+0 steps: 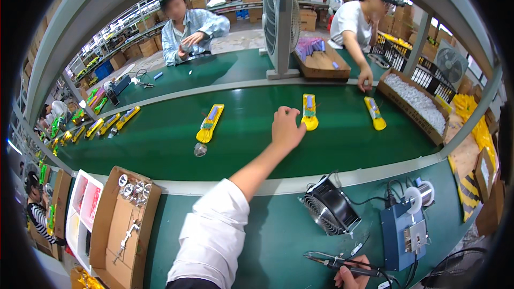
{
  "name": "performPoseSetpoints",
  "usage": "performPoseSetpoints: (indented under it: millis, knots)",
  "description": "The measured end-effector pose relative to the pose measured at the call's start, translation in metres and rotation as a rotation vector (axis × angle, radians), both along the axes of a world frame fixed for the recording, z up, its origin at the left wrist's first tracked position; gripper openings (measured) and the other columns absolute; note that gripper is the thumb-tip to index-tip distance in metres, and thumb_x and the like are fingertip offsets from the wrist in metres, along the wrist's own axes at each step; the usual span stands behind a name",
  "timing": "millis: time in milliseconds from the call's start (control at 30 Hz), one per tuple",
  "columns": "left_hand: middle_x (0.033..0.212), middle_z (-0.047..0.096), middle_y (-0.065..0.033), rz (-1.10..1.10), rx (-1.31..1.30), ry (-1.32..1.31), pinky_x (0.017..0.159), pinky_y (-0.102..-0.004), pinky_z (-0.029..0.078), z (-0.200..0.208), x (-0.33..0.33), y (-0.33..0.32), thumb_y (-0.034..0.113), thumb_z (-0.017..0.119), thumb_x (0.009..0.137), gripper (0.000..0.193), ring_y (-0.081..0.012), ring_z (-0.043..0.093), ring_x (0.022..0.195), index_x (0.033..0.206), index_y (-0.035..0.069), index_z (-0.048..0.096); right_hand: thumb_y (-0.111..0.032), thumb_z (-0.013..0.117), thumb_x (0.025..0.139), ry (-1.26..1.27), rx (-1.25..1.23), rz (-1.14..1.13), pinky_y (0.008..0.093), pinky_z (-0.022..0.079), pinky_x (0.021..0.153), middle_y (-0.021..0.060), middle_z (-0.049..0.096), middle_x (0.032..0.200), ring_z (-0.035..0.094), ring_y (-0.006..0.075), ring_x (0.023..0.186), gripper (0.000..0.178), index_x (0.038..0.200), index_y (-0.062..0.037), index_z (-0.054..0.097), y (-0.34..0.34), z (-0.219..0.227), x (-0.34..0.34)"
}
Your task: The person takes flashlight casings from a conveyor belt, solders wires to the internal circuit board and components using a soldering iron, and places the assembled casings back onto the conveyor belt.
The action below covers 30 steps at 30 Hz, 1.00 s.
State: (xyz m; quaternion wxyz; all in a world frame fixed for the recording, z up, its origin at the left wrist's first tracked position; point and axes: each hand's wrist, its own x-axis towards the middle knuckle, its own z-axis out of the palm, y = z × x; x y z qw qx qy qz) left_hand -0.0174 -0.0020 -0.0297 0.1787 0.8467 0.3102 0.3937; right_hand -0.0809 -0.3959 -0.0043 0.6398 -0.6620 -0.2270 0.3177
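Observation:
My left hand (288, 129) reaches over the conveyor belt, its fingers curved and apart, with nothing visible in them. Right beside its fingertips lies a yellow flashlight housing (309, 120) with a green circuit board and a lilac battery; whether they touch I cannot tell. At the lower edge, my right hand (353, 275) is closed around a black soldering iron (334, 261), its tip pointing left. Similar housings lie on the belt: one to the left (210, 124) with a clear round lamp part (200, 150) beside it, another to the right (376, 113).
A black fan (331, 207) and a blue solder feeder (399, 241) with a wire spool stand on the near bench. At left is a cardboard box (101, 235) with reflectors. Across the belt, a co-worker's hand (365, 79) hangs near a box of white parts (415, 101).

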Motion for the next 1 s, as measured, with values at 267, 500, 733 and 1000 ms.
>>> performPoseSetpoints:
  millis: [267, 500, 733, 1000]
  knots:
    - [0.100, 0.051, -0.0145, 0.111, -0.123, 0.430, 0.076, -0.0417, 0.044, 0.011, 0.047, 0.004, 0.034, 0.068, 0.060, 0.063, -0.0296, 0.054, 0.092, 0.108, 0.003, 0.043, -0.010, 0.055, 0.080, -0.067, 0.037, -0.034, 0.0196, 0.035, 0.039, 0.0064, 0.051, 0.055, 0.044, 0.0091, 0.041, 0.016, 0.082, -0.0016, 0.042, -0.004, 0.003, 0.000]
    - [0.087, 0.057, -0.0170, 0.000, -0.032, 0.502, 0.067, -0.0372, 0.049, 0.019, 0.010, 0.005, 0.032, 0.067, 0.058, 0.049, -0.0304, 0.059, 0.077, 0.093, 0.000, 0.054, -0.009, 0.055, 0.080, -0.022, 0.062, -0.011, 0.0199, 0.036, 0.040, 0.0060, 0.051, 0.056, 0.044, 0.0090, 0.042, 0.015, 0.081, -0.0030, 0.041, -0.006, 0.000, 0.002]
    - [0.088, 0.057, -0.0210, -0.113, -0.048, 0.824, 0.069, -0.0391, 0.049, 0.031, -0.093, -0.031, 0.017, 0.057, 0.063, 0.029, -0.0340, 0.058, 0.078, 0.084, -0.002, 0.059, -0.006, 0.054, 0.079, -0.017, 0.108, 0.004, 0.0190, 0.037, 0.040, 0.0050, 0.051, 0.056, 0.045, 0.0076, 0.042, 0.012, 0.080, -0.0028, 0.043, -0.008, -0.002, -0.002]
    - [0.086, 0.052, -0.0233, -0.111, -0.158, 0.757, 0.065, -0.0426, 0.048, 0.057, -0.253, -0.122, 0.013, 0.052, 0.069, 0.021, -0.0382, 0.056, 0.072, 0.085, 0.001, 0.055, 0.001, 0.052, 0.077, -0.043, 0.242, 0.118, 0.0198, 0.041, 0.038, 0.0107, 0.052, 0.056, 0.050, 0.0103, 0.042, 0.017, 0.087, 0.0024, 0.038, -0.015, -0.016, 0.001]
